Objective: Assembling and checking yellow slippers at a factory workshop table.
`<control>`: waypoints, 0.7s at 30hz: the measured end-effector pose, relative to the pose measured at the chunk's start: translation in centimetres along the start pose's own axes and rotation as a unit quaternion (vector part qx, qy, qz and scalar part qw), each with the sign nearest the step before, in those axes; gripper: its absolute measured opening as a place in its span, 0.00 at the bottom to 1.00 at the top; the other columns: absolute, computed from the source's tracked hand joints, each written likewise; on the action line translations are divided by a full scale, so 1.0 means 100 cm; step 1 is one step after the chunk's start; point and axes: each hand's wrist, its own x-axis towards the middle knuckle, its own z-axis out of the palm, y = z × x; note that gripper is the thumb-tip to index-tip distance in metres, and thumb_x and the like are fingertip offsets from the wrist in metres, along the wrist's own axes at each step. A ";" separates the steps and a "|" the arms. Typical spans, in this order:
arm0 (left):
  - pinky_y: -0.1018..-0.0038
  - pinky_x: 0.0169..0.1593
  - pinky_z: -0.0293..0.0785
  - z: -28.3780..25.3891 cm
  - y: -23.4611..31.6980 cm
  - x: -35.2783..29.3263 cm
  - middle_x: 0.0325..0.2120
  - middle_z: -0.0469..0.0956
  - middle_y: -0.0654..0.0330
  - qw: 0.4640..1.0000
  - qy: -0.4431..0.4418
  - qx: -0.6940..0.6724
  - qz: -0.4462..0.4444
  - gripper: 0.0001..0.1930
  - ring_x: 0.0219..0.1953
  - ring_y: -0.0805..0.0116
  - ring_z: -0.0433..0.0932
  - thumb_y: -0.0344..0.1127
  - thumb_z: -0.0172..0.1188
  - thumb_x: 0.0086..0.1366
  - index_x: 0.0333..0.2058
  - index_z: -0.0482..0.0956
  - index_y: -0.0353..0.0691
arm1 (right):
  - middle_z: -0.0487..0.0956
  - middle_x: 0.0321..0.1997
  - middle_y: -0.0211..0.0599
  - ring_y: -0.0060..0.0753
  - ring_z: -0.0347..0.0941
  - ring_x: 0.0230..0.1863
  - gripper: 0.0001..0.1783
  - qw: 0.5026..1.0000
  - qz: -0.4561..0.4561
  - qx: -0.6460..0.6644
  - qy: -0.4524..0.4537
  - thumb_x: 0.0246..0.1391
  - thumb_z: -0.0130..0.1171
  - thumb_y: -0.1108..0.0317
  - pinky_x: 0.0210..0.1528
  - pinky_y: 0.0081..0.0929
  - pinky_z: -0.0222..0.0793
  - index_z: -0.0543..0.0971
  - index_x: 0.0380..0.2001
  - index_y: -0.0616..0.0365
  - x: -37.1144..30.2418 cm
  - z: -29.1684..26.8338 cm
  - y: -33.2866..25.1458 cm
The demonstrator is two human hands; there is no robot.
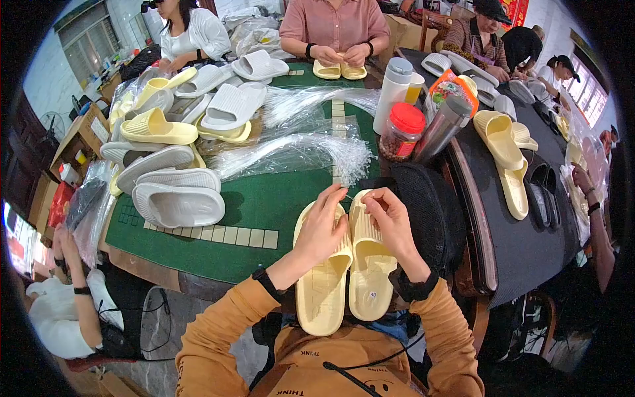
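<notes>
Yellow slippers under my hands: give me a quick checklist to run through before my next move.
1. Left slipper and right slipper side by side, toes away from you: ok.
2. Left hand at the left slipper's front: ok.
3. Right hand at the right slipper's front: ok.
4. Strip secure in either grip: cannot tell, too fine to make out.
5. Clear strips lying beyond your hands: ok.
6. Right side free of clutter: not ok, black mesh item close by.
</notes>
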 end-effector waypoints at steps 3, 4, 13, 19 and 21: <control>0.63 0.65 0.62 -0.002 -0.001 -0.001 0.65 0.59 0.47 0.994 0.023 0.096 0.038 0.29 0.65 0.48 0.63 0.27 0.56 0.62 0.62 0.61 0.37 | 0.77 0.35 0.22 0.11 0.70 0.34 0.05 0.997 0.018 0.071 0.009 0.65 0.55 0.67 0.34 0.14 0.66 0.77 0.39 0.56 0.000 0.001 -0.005; 0.61 0.66 0.60 -0.001 -0.004 -0.002 0.64 0.60 0.46 0.995 0.034 0.093 0.016 0.29 0.64 0.48 0.63 0.28 0.57 0.62 0.62 0.62 0.37 | 0.77 0.35 0.22 0.11 0.69 0.33 0.05 0.995 0.033 0.095 0.020 0.65 0.54 0.67 0.34 0.14 0.66 0.76 0.38 0.56 0.001 0.002 -0.008; 0.55 0.66 0.56 -0.002 -0.006 0.000 0.54 0.73 0.53 0.991 0.006 0.130 -0.003 0.19 0.60 0.51 0.67 0.33 0.57 0.63 0.52 0.73 0.39 | 0.78 0.44 0.30 0.23 0.75 0.49 0.05 0.954 0.056 0.286 0.070 0.68 0.49 0.64 0.45 0.24 0.74 0.71 0.37 0.50 0.002 -0.004 -0.012; 0.57 0.64 0.59 -0.003 -0.003 -0.002 0.54 0.72 0.53 0.993 0.014 0.117 0.012 0.18 0.59 0.50 0.69 0.29 0.56 0.62 0.52 0.73 0.40 | 0.75 0.34 0.30 0.28 0.76 0.43 0.04 0.918 0.065 0.389 0.040 0.68 0.47 0.66 0.49 0.33 0.76 0.70 0.37 0.50 0.001 -0.022 -0.006; 0.58 0.63 0.62 -0.001 -0.001 0.000 0.54 0.71 0.52 0.994 0.033 0.099 0.020 0.19 0.58 0.50 0.69 0.28 0.56 0.62 0.53 0.73 0.39 | 0.71 0.31 0.29 0.27 0.74 0.39 0.03 0.908 0.039 0.413 0.052 0.68 0.47 0.67 0.52 0.35 0.75 0.70 0.37 0.51 0.001 -0.027 -0.004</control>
